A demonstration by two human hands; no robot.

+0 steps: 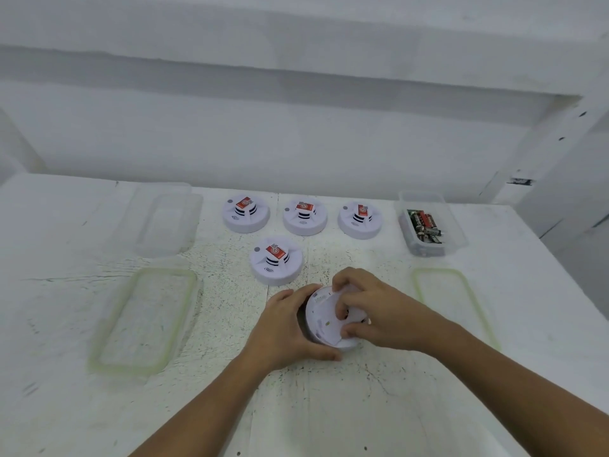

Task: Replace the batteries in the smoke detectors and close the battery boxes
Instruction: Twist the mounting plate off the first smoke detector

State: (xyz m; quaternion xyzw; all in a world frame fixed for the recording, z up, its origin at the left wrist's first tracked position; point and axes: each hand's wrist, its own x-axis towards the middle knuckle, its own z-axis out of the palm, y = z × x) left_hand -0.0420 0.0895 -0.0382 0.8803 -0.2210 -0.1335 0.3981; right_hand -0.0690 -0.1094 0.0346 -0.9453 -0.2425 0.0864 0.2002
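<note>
Left hand [290,328] curls round the rim of an upturned round white plastic smoke detector [324,316] at the white table's [329,407] front middle — right hand [372,311] fingers curl, pinching at its underside.

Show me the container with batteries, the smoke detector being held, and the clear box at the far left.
battery container [427,250]: head view, on its near wall.
held smoke detector [319,316]: head view, on the exposed white underside.
clear box [164,222]: head view, on its bare floor.
</note>
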